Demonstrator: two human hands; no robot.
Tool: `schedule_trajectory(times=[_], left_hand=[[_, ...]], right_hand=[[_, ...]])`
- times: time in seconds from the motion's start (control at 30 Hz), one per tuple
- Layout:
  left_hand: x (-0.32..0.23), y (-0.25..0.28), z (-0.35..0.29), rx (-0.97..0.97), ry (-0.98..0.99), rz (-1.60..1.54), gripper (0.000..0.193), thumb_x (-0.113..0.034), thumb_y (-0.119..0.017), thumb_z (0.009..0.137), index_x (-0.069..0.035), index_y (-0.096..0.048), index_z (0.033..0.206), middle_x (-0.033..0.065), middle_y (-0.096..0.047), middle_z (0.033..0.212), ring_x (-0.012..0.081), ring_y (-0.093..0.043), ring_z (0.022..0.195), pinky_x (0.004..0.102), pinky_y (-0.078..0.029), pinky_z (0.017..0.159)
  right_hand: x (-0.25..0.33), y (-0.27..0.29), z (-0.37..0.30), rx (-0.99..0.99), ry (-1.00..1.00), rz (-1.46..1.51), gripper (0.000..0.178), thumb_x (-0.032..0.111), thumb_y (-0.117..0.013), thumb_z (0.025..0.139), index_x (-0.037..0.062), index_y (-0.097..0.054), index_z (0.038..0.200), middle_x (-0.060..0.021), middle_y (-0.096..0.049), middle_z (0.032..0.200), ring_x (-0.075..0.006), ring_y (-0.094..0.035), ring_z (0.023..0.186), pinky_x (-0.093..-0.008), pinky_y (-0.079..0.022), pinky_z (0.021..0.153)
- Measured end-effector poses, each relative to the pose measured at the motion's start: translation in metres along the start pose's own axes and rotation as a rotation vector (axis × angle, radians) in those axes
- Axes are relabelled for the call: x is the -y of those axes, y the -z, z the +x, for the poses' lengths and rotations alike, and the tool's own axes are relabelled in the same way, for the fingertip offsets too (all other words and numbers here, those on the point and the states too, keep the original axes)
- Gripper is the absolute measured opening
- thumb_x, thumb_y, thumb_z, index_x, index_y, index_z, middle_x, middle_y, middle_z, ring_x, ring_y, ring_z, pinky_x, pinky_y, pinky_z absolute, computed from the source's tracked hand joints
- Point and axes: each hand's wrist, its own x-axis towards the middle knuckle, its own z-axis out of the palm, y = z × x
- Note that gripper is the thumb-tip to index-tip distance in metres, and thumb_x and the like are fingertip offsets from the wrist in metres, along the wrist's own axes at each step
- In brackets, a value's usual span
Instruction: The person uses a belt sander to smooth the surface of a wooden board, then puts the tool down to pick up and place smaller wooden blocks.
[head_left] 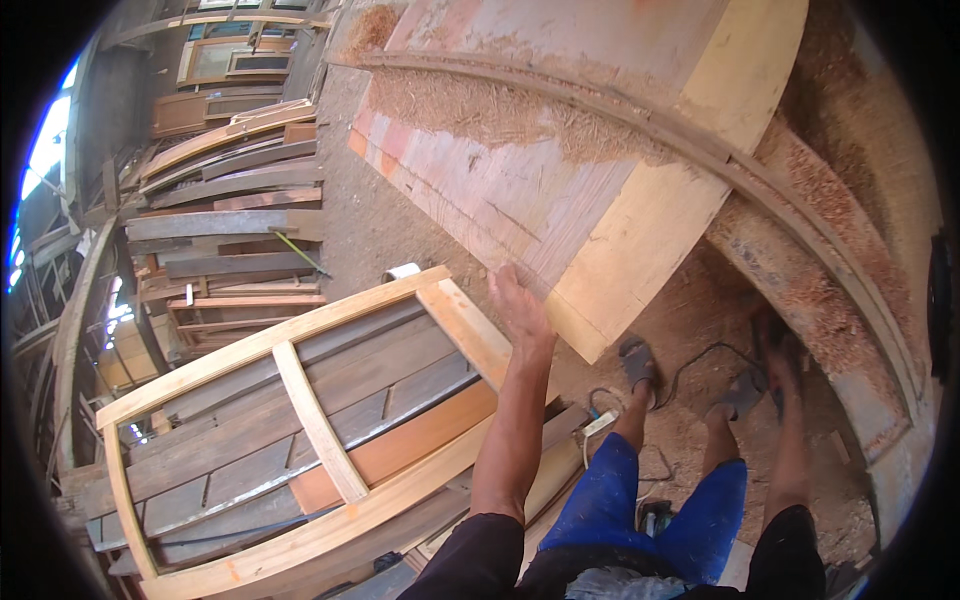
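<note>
A wide wooden panel [450,180] of joined boards, reddish with one pale yellow board [640,240] along its right side, lies at a slant under a long curved-looking wooden rail [640,120]. My left hand [517,300] is at the panel's near edge, holding it close to the pale board; part of the fingers is hidden. My right arm reaches forward on the right, beside the panel's lower corner. There my right hand [772,335] is in dark shadow, and its fingers cannot be made out.
A pale wooden frame [315,420] with a crossbar rests on stacked planks at the lower left. More boards [235,220] lie stacked at the left. Shavings cover the rail and a bench side [800,300] on the right. A dark cable [690,365] runs by my sandalled feet.
</note>
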Motion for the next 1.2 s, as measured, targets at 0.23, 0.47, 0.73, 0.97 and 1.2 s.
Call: schedule_trajectory(times=[0.23,0.47,0.73,0.97,1.2], left_hand=[[-0.009,-0.004,-0.003,0.002,-0.059,-0.199,0.064,-0.046,-0.03,0.111,0.006,-0.04,0.148,0.0201,-0.052,0.144,0.0306,-0.051,0.13,0.0423,-0.042,0.111],[-0.017,0.003,-0.005,-0.002,0.036,-0.255,0.069,-0.05,-0.024,0.111,0.006,-0.037,0.15,0.0228,-0.05,0.147,0.0336,-0.057,0.129,0.0432,-0.046,0.111],[-0.016,-0.009,-0.009,0.2,0.067,-0.147,0.052,-0.036,-0.033,0.112,0.003,-0.033,0.148,0.0225,-0.053,0.14,0.0345,-0.059,0.127,0.047,-0.054,0.105],[-0.013,-0.005,-0.007,0.123,-0.042,0.019,0.055,-0.039,-0.033,0.113,0.006,-0.039,0.144,0.0218,-0.057,0.135,0.0318,-0.064,0.117,0.0417,-0.055,0.101],[-0.017,-0.007,-0.007,0.039,-0.049,0.16,0.049,-0.033,-0.037,0.112,0.01,-0.045,0.135,0.0217,-0.06,0.125,0.028,-0.06,0.115,0.0411,-0.048,0.098]], right_hand=[[-0.046,-0.042,0.049,0.005,-0.12,-0.006,0.078,0.054,-0.061,0.094,-0.0012,-0.042,0.146,-0.0242,-0.07,0.106,-0.0344,-0.067,0.083,-0.0465,-0.055,0.064],[-0.077,-0.077,0.056,0.039,-0.203,0.018,0.068,0.049,-0.061,0.094,-0.0006,-0.047,0.138,-0.0243,-0.07,0.105,-0.0364,-0.067,0.085,-0.0473,-0.055,0.068],[-0.086,-0.097,0.046,0.077,-0.223,0.024,0.056,0.043,-0.061,0.094,0.0002,-0.054,0.129,-0.0245,-0.07,0.105,-0.0387,-0.067,0.088,-0.0483,-0.054,0.072],[-0.078,-0.082,0.027,0.077,-0.198,-0.01,0.046,0.038,-0.061,0.094,0.0008,-0.06,0.122,-0.0246,-0.071,0.104,-0.0408,-0.067,0.091,-0.0492,-0.054,0.075],[-0.057,-0.041,-0.052,0.105,-0.086,-0.162,0.037,0.033,-0.061,0.094,0.0015,-0.066,0.114,-0.0248,-0.071,0.103,-0.0428,-0.067,0.093,-0.0501,-0.054,0.079]])
